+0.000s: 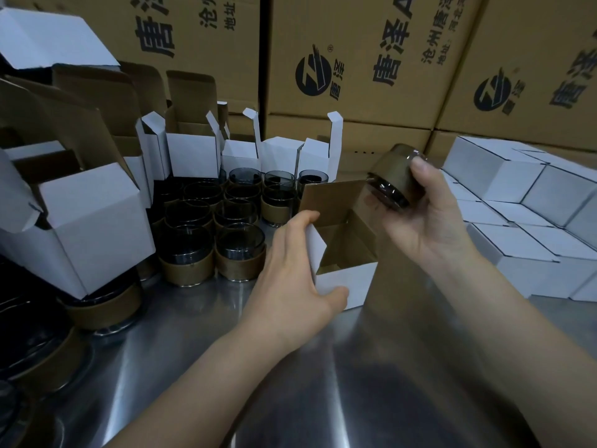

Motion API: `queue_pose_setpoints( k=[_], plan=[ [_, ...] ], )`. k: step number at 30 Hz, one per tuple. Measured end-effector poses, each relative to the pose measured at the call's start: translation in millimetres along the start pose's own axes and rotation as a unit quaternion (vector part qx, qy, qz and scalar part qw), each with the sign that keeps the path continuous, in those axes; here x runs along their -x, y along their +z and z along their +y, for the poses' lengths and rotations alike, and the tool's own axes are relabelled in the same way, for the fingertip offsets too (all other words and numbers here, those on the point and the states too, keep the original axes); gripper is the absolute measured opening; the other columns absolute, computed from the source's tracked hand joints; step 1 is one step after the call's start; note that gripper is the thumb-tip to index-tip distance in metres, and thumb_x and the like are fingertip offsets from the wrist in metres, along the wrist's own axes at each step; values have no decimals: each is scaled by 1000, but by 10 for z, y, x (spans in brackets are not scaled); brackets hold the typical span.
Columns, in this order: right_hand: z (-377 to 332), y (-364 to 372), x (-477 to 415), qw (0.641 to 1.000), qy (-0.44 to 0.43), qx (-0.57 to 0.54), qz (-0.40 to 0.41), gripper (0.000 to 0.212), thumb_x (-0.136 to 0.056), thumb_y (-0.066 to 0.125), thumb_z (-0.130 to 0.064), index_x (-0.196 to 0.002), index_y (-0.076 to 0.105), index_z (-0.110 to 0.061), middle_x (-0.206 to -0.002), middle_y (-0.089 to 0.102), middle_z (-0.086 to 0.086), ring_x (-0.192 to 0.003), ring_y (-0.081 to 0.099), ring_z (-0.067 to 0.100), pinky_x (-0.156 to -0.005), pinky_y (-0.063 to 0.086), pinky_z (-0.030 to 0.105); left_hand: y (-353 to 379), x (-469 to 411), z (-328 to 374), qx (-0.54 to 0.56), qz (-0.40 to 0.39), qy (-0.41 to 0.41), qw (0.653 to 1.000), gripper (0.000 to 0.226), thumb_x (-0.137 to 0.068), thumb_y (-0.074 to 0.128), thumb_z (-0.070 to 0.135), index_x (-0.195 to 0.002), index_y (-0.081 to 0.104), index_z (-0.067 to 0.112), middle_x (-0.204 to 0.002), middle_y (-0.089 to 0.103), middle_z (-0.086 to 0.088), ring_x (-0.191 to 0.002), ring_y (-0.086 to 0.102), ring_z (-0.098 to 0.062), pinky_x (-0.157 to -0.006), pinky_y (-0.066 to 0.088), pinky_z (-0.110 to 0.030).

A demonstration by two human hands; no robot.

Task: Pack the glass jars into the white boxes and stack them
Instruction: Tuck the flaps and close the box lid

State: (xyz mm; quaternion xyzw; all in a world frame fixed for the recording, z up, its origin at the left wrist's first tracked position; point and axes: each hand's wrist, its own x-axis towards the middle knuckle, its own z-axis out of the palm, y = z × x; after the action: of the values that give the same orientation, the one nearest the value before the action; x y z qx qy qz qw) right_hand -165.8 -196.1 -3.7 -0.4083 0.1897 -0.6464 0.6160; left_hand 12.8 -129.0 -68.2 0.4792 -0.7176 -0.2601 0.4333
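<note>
A bare stainless-steel table (323,399) fills the foreground, with both forearms reaching out over it. The left hand (290,270) grips an open white box (349,282) standing on the steel, the thumb across its front wall and the fingers curled on its left side flap. The box's brown inside shows and its lid flap stands upright at the back.

The right hand (429,218) holds a smoked glass jar (392,176) with a brown band round it. The fingers are wrapped about the jar, which lies tilted on its side in the air just above and to the right of the box mouth, near the top of the raised flap.

To the left, more banded jars (226,218) stand packed together on the table. Behind them is a row of open white boxes (193,156). At far left a white box (97,234) sits tilted on top of a jar. On the right, closed white boxes (517,202) are stacked in tiers.

Large brown cartons (355,101) form the back wall. They carry bold black "唐泽", once followed by "A", and smaller lines that begin "沧州唐泽" and "地址". A round black logo (313,72) bears an ® mark, with "唐泽" beside it.
</note>
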Motion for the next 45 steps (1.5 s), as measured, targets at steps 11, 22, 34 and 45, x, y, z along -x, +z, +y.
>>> queue_pose_setpoints(
  k=[11, 22, 34, 45],
  plan=[
    [-144, 156, 124, 980, 22, 66, -185, 80, -52, 92, -48, -116, 58, -14, -110, 67, 12, -101, 65, 24, -86, 50, 41, 22, -18, -42, -4, 3, -12, 1000, 106, -75, 78, 24, -139, 1, 57, -119, 14, 41, -110, 14, 22, -94, 23, -17],
    [-16, 266, 256, 936, -40, 304, -174, 56, -68, 71, -25, -121, 56, -16, -116, 62, 2, -112, 59, 22, -88, 51, 35, -3, -45, -13, 24, 17, -22, 999, 108, -68, 80, 16, -149, 12, 39, -139, 27, 15, -124, 31, -1, -93, 33, -21],
    [22, 291, 245, 915, -87, 378, -115, 55, -66, 75, -32, -118, 61, -26, -117, 68, -5, -113, 63, 12, -92, 49, 26, -6, -65, -23, 47, 2, -28, 998, 109, -70, 79, 12, -148, 10, 44, -137, 27, 19, -118, 30, 7, -78, 31, -5],
    [-30, 251, 205, 888, -88, 440, -99, 60, -64, 72, -30, -122, 52, -32, -117, 64, -3, -110, 62, 10, -89, 52, 30, -56, -68, 41, 67, -14, -38, 997, 101, -70, 81, 8, -142, 19, 42, -141, 30, 12, -132, 36, -12, -108, 41, -36]
  ],
)
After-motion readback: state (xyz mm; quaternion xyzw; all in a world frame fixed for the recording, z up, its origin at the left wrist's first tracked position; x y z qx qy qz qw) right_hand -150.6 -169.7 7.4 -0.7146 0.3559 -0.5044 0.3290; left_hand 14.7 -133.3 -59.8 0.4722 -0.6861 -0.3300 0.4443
